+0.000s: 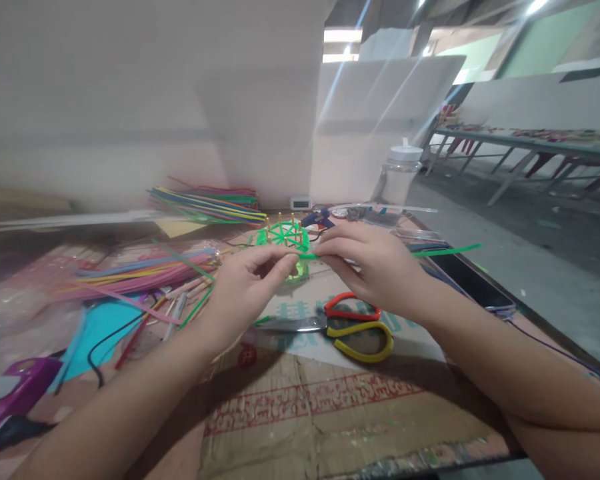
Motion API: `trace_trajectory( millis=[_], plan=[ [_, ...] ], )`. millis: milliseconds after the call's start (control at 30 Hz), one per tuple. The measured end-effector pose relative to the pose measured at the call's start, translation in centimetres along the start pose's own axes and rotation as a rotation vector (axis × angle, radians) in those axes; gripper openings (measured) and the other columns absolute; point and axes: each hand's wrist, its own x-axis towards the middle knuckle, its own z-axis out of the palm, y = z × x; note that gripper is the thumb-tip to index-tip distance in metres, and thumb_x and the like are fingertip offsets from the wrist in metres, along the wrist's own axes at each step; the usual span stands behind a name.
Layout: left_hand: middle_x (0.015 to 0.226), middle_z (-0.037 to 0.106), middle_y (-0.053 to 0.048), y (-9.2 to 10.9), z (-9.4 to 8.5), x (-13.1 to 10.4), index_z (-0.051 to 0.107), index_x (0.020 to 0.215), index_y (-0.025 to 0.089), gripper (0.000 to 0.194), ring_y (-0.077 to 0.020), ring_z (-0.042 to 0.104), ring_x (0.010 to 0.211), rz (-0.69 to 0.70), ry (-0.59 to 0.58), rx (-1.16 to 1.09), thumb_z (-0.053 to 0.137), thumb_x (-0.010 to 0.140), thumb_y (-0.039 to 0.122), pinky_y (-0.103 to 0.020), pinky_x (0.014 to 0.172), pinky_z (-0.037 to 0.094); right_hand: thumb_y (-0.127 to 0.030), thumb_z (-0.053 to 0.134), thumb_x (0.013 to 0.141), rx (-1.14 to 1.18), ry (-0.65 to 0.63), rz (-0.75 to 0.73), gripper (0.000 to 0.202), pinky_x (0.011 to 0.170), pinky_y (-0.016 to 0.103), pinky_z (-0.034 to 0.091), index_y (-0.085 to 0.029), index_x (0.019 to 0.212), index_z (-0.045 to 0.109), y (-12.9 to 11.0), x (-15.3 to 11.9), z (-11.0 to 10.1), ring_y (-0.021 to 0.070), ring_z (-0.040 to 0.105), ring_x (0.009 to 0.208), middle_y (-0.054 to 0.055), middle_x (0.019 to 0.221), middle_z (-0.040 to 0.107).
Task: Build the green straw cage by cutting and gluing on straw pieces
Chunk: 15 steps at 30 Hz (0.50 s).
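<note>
Cardboard (360, 420) lies on the counter (180, 447), probably shielding it; from afar, my left fingers (283, 268) and right fingers (333, 247) pinch a green strip (307, 257), apparently to steady it

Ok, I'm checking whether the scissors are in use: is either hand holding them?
No, the scissors lie apart from both hands, while the left hand and right hand pinch a green strip.

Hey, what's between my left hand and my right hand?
In the head view, a short stretch of green strip spans from left hand to right hand, with the round green piece behind.
</note>
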Motion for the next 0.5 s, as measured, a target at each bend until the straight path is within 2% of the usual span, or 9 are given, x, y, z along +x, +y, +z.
trace_trajectory(
  millis=[100, 167, 267, 333, 367, 433, 500],
  plan=[
    [0.074, 0.071, 0.001, -0.2, 0.7, -0.4, 0.076, 0.089, 0.021, 0.019, -0.0119, 0.059, 0.064, 0.055, -0.011, 0.06, 0.061, 0.093, 0.033, -0.023, 0.059, 0.044, -0.023, 0.053, 0.098, 0.005, -0.04, 0.042, 0.019, 0.078, 0.034, 0.048, -0.018, 0.099, 0.071, -0.5, 0.0, 0.4, 0.023, 0.067, 0.091, 0.01, 0.095, 0.075],
    [0.073, 0.071, 0.0, -0.5, 1.7, -0.8, 0.075, 0.088, 0.02, 0.02, -0.012, 0.058, 0.063, 0.038, -0.03, 0.018, 0.06, 0.094, 0.033, -0.023, 0.058, 0.043, -0.022, 0.056, 0.096, -0.005, -0.101, 0.107, 0.015, 0.072, 0.032, 0.045, -0.019, 0.092, 0.071, -0.5, 0.0, 0.5, 0.021, 0.066, 0.081, 0.006, 0.085, 0.075],
    [0.082, 0.074, -0.002, -1.5, 3.5, -1.3, 0.074, 0.088, 0.019, 0.021, -0.014, 0.064, 0.073, -0.063, -0.059, -0.151, 0.059, 0.094, 0.034, -0.024, 0.066, 0.048, -0.02, 0.061, 0.093, 0.027, -0.222, 0.17, 0.013, 0.068, 0.029, 0.042, -0.019, 0.083, 0.07, 0.3, 0.1, 0.3, 0.0181, 0.065, 0.075, 0.004, 0.08, 0.074],
    [0.092, 0.076, -0.004, -2.4, 4.7, -1.4, 0.074, 0.096, 0.018, 0.021, -0.0159, 0.067, 0.083, -0.15, -0.087, -0.299, 0.06, 0.093, 0.034, -0.025, 0.074, 0.051, -0.019, 0.062, 0.092, 0.059, -0.291, 0.203, 0.013, 0.068, 0.028, 0.042, -0.018, 0.082, 0.07, 0.8, 0.3, 0.1, 0.017, 0.065, 0.075, 0.003, 0.081, 0.074],
    [0.092, 0.076, -0.004, -2.9, 5.1, -1.4, 0.075, 0.096, 0.018, 0.022, -0.0157, 0.067, 0.082, -0.193, -0.096, -0.356, 0.061, 0.093, 0.035, -0.025, 0.073, 0.05, -0.018, 0.062, 0.092, 0.065, -0.311, 0.223, 0.014, 0.069, 0.027, 0.042, -0.018, 0.083, 0.071, 1.1, 0.4, 0.1, 0.017, 0.066, 0.075, 0.004, 0.082, 0.075],
    [0.089, 0.076, -0.005, -3.7, 5.6, -1.3, 0.076, 0.093, 0.017, 0.024, -0.0138, 0.064, 0.075, -0.274, -0.11, -0.426, 0.063, 0.091, 0.037, -0.024, 0.069, 0.049, -0.016, 0.059, 0.094, 0.055, -0.316, 0.266, 0.017, 0.069, 0.028, 0.043, -0.018, 0.087, 0.073, 1.4, 0.4, 0.2, 0.0178, 0.068, 0.078, 0.005, 0.086, 0.076],
    [0.088, 0.077, -0.004, -4.0, 5.5, -1.0, 0.076, 0.095, 0.017, 0.026, -0.0114, 0.059, 0.068, -0.317, -0.096, -0.474, 0.066, 0.09, 0.04, -0.022, 0.065, 0.047, -0.015, 0.055, 0.095, 0.037, -0.249, 0.28, 0.02, 0.072, 0.028, 0.046, -0.019, 0.095, 0.075, 1.4, 0.4, 0.5, 0.0188, 0.069, 0.083, 0.005, 0.092, 0.078]
  ],
)
